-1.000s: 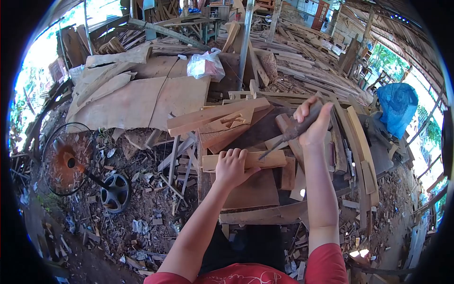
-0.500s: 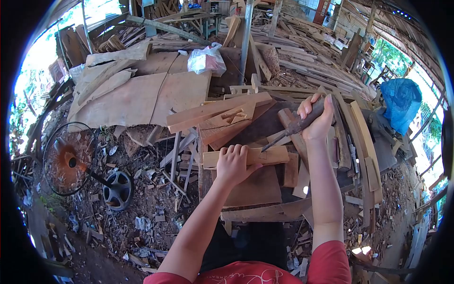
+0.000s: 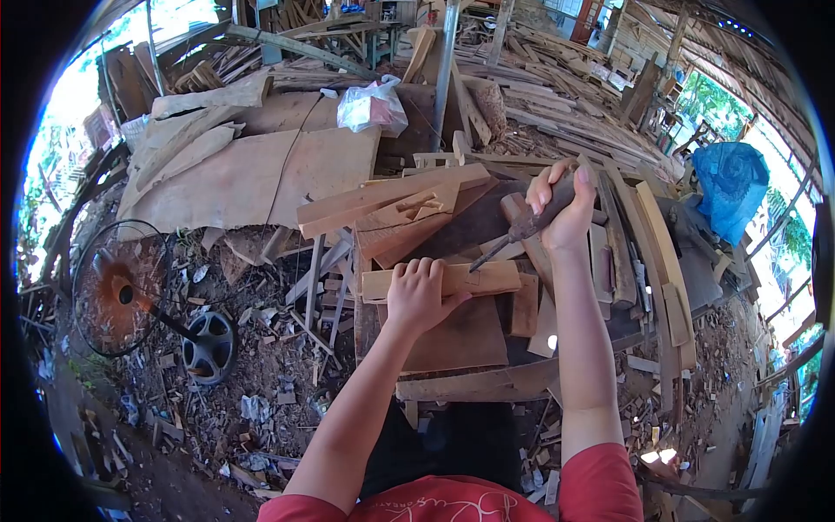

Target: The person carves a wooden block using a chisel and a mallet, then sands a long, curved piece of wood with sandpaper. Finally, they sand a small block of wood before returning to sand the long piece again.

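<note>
My left hand (image 3: 419,294) presses down on a short pale wooden block (image 3: 496,278), fingers over its far edge and thumb along the near side. A small rectangle is marked on the block's upper face, right of that hand. In my right hand (image 3: 567,207) is a chisel (image 3: 527,226), my fist wrapped round its dark handle. Its thin metal shaft slants down to the left, the tip right at the marked rectangle. Under the block lies a flat brown board (image 3: 457,339) on the workbench.
Behind the block, a notched wood piece (image 3: 404,217) and a long plank (image 3: 391,198) lie stacked. Longer timbers (image 3: 665,261) line the right side. A fan (image 3: 126,291) stands at left among scraps. A plastic bag (image 3: 372,106) and blue sheeting (image 3: 731,187) lie farther off.
The whole view has shifted slightly. My right hand has moved a little left, bringing the chisel somewhat more upright, its tip still at the marked rectangle. My left hand stays on the block.
</note>
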Motion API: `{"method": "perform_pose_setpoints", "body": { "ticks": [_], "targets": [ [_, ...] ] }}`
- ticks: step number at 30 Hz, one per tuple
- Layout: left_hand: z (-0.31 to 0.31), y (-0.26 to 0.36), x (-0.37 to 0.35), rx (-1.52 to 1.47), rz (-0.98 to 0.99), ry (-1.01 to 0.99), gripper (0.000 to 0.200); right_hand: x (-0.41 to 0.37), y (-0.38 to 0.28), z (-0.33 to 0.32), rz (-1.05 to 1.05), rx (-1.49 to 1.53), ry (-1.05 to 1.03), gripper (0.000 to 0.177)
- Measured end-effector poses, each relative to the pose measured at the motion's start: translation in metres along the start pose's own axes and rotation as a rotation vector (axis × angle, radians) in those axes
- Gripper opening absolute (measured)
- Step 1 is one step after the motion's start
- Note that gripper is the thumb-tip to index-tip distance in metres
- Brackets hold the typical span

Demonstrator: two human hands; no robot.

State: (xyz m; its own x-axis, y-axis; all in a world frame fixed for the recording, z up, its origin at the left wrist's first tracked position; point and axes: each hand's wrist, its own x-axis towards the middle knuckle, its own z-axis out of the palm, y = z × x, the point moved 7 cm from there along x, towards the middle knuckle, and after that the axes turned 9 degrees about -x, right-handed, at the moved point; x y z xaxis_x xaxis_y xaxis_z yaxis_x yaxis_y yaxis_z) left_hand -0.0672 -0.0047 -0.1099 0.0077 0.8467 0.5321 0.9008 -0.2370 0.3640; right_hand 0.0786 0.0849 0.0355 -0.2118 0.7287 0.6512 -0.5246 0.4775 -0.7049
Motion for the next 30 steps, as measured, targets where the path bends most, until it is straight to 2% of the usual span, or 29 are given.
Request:
{"method": "perform_pose_setpoints", "body": {
  "ticks": [6,8,14,16,20,25,30],
  "targets": [
    [0.001,0.0,-0.002,-0.007,0.01,0.027,0.06,0.005,0.005,0.017,0.028,0.032,-0.168,0.032],
    [0.001,0.0,-0.002,-0.006,0.013,0.026,0.06,0.005,0.004,0.024,0.059,-0.072,-0.22,0.039],
    [0.001,0.0,-0.001,0.002,0.007,0.012,0.06,0.008,0.007,0.017,0.028,-0.07,-0.063,0.034],
    [0.001,-0.001,-0.001,-0.003,0.01,0.013,0.06,0.006,0.004,0.007,0.053,-0.114,0.118,0.034],
    [0.001,0.0,-0.001,-0.019,0.016,0.031,0.06,0.005,0.002,0.004,0.055,-0.085,0.145,0.034],
    [0.002,0.0,-0.001,0.005,0.003,0.008,0.061,-0.011,-0.01,0.023,-0.019,-0.201,0.085,0.032],
    [0.001,0.0,-0.001,-0.002,0.009,0.023,0.061,-0.017,-0.013,0.008,-0.052,-0.182,0.136,0.032]
  ]
}}
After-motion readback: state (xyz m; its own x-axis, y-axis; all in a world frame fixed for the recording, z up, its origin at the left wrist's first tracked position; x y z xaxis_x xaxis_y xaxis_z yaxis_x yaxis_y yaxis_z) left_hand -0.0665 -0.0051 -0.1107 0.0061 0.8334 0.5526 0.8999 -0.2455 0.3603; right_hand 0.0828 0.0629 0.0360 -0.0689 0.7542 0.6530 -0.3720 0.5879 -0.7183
